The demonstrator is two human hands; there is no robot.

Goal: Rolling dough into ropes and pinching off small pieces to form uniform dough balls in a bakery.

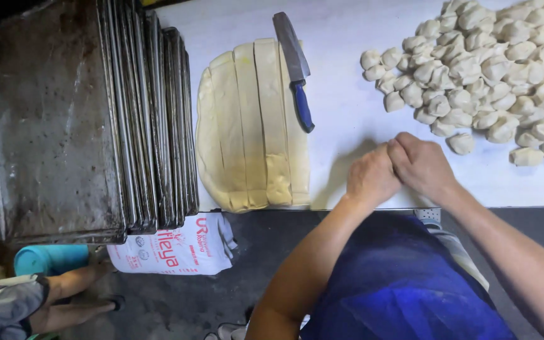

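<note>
Hands: left hand (pixel 371 177) and right hand (pixel 422 165) pressed together at desk (pixel 347 107) edge, contents hidden | dough slab (pixel 247 126) cut in strips, knife (pixel 296 66) resting on it | dough pieces (pixel 492 69) piled beside right hand, within reach.

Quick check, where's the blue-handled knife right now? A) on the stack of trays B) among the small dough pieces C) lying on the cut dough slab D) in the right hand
C: the knife lies on the right edge of the dough slab, its blade across the strips and its blue handle out over the white table, while the left hand and right hand are pressed together away from it.
</note>
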